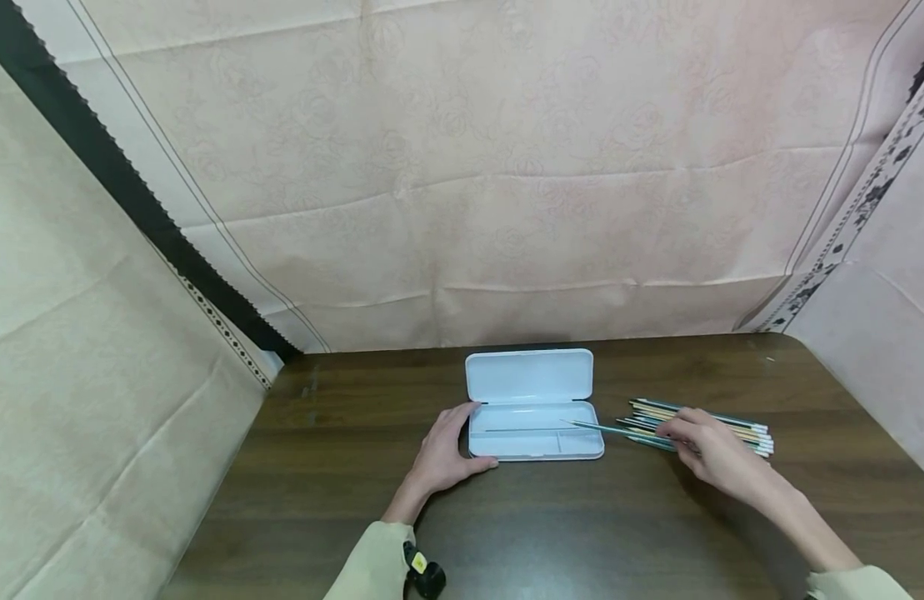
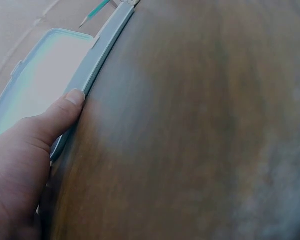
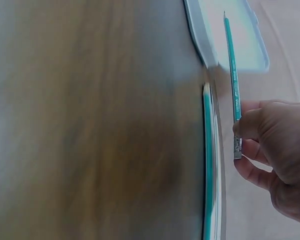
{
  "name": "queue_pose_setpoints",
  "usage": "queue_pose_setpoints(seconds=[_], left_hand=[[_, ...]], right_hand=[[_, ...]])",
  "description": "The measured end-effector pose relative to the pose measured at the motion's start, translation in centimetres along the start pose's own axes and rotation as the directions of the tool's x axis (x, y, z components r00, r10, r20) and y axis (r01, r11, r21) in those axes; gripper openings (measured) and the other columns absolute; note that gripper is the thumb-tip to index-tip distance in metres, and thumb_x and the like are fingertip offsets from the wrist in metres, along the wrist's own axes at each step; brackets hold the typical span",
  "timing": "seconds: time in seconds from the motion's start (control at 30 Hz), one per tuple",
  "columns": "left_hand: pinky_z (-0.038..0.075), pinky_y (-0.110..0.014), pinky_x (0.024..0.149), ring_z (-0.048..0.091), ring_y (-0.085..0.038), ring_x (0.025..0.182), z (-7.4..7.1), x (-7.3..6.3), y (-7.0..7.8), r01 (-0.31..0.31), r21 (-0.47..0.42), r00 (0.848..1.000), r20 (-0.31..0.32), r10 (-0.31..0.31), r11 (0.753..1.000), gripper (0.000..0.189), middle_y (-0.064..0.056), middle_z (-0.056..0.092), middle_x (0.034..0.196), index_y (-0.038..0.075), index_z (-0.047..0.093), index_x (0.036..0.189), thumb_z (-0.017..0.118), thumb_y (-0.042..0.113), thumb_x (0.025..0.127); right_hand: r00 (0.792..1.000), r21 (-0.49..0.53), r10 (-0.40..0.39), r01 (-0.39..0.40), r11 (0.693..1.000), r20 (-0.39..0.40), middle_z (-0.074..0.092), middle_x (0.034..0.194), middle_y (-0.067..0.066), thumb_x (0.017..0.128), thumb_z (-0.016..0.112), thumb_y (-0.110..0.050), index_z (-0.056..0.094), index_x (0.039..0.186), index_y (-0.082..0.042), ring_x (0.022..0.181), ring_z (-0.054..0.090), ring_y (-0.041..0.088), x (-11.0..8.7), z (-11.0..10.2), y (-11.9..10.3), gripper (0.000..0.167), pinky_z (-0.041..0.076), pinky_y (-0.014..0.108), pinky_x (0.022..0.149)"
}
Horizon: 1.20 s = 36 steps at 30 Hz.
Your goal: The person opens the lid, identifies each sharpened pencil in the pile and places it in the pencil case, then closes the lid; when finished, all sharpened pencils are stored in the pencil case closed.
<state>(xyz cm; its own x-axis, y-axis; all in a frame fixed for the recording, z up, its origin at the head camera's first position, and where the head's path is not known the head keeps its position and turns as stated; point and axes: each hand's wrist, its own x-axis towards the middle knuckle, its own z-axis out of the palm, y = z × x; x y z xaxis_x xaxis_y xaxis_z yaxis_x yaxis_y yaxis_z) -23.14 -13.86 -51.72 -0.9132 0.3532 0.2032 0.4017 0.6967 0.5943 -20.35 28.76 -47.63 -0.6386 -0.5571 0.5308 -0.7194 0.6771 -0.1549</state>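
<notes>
A pale blue pencil case [image 1: 532,446] lies on the table with its lid [image 1: 529,375] folded back, away from the person. My left hand [image 1: 448,454] grips the case's left end, the thumb on the front edge and the fingers at the back left corner. Between the thumb and fingers of my right hand [image 1: 712,454] is a green pencil [image 3: 232,70], pinched near its blunt end. Its sharpened tip points left, over the case's open tray. Beneath and behind this hand lies a bundle of pencils [image 1: 757,433], green and yellowish, partly hidden by the hand.
The brown wooden table [image 1: 566,533] extends toward the person. Pale cloth [image 1: 521,208] hangs behind its back edge and at both sides. A small black device with a yellow label [image 1: 424,571] is by the left sleeve.
</notes>
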Motion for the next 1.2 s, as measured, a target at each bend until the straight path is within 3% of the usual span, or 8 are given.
queue_pose_setpoints(seconds=[0.37, 0.6, 0.83, 1.2], left_hand=[[0.039, -0.049, 0.105, 0.042, -0.023, 0.133, 0.3, 0.0, -0.2, -0.001, 0.009, 1.0, -0.001, 0.001, 1.0, 0.089, -0.003, 0.045, 0.15, 0.018, 0.043, 0.15, 0.083, 0.05, 0.078], [0.04, -0.049, 0.104, 0.042, -0.023, 0.133, 0.2, 0.2, -0.2, -0.01, 0.006, 1.0, -0.012, 0.01, 1.0, 0.089, -0.003, 0.045, 0.15, 0.018, 0.043, 0.15, 0.083, 0.051, 0.077], [0.039, -0.049, 0.104, 0.042, -0.022, 0.133, 0.1, 0.3, -0.3, -0.005, 0.007, 1.0, -0.012, 0.006, 1.0, 0.09, -0.002, 0.045, 0.151, 0.019, 0.043, 0.15, 0.084, 0.051, 0.077], [0.039, -0.05, 0.104, 0.042, -0.023, 0.133, 0.0, 0.1, -0.3, -0.001, 0.005, 1.0, -0.011, 0.002, 1.0, 0.089, -0.003, 0.045, 0.15, 0.017, 0.044, 0.15, 0.084, 0.05, 0.077]], right_hand=[[0.989, 0.07, 0.053, -0.063, 0.996, 0.138, 0.06, 0.089, -0.004, 0.075, 0.078, 0.014, 0.075, 0.099, -0.011, 0.079, 0.052, 0.011, 5.0, 2.1, -2.5, 0.035, 0.051, 0.027, 0.065], [0.986, 0.064, 0.023, -0.034, 0.997, 0.162, 0.063, 0.092, 0.002, 0.078, 0.078, 0.011, 0.075, 0.099, -0.008, 0.082, 0.054, 0.015, 7.3, 3.3, -3.4, 0.029, 0.052, 0.029, 0.067], [0.981, 0.074, -0.003, -0.012, 0.997, 0.193, 0.064, 0.094, 0.005, 0.079, 0.076, 0.011, 0.075, 0.099, -0.007, 0.085, 0.057, 0.02, 8.7, 4.2, -3.9, 0.027, 0.054, 0.034, 0.074], [0.978, 0.087, -0.015, -0.003, 0.996, 0.206, 0.062, 0.09, 0.004, 0.081, 0.077, 0.008, 0.076, 0.097, -0.007, 0.079, 0.054, 0.017, 9.7, 5.1, -4.3, 0.022, 0.054, 0.032, 0.071]])
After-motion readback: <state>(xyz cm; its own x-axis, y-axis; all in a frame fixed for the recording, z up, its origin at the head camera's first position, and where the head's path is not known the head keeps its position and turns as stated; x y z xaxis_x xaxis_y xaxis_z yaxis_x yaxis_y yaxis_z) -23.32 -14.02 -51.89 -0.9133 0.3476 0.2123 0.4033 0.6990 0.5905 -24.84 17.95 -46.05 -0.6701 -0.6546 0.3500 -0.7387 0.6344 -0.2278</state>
